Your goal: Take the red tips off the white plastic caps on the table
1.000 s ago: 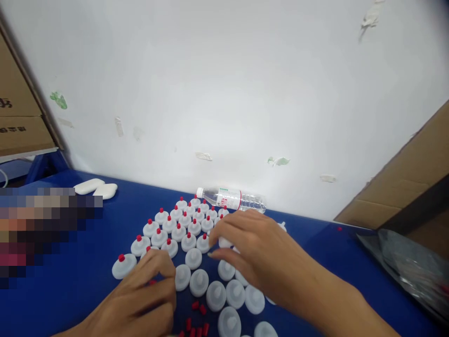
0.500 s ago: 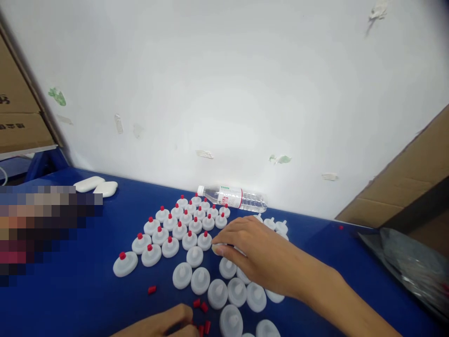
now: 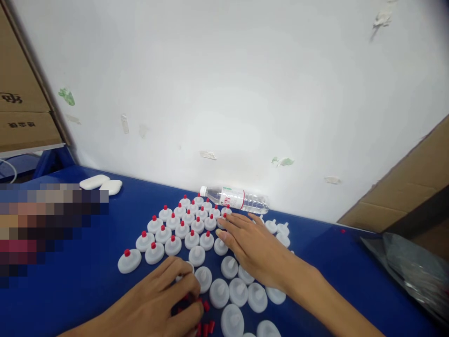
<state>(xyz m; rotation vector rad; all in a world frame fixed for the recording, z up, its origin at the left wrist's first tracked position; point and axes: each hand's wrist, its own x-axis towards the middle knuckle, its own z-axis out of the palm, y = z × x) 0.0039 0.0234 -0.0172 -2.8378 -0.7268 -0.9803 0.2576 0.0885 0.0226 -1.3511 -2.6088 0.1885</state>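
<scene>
Many white nozzle caps (image 3: 196,255) stand in rows on the blue table (image 3: 87,281). The far rows carry red tips (image 3: 173,238); the near ones are bare white. My right hand (image 3: 254,245) lies flat over the caps at the right, fingers stretched out, fingertips beside a white cap (image 3: 220,245). My left hand (image 3: 164,299) is curled at the front, fingers pinched over loose red tips (image 3: 206,325) on the table, close to a bare cap (image 3: 202,277).
A clear water bottle (image 3: 235,199) lies on its side by the white wall. Two white oval cases (image 3: 101,184) sit at the far left. Cardboard boxes (image 3: 403,187) stand at the right and left edges. A dark plastic bag (image 3: 410,267) lies at the right.
My left hand has come back up from the bottom edge onto the loose red tips. My right hand has opened out flat and slid a little toward the far rows.
</scene>
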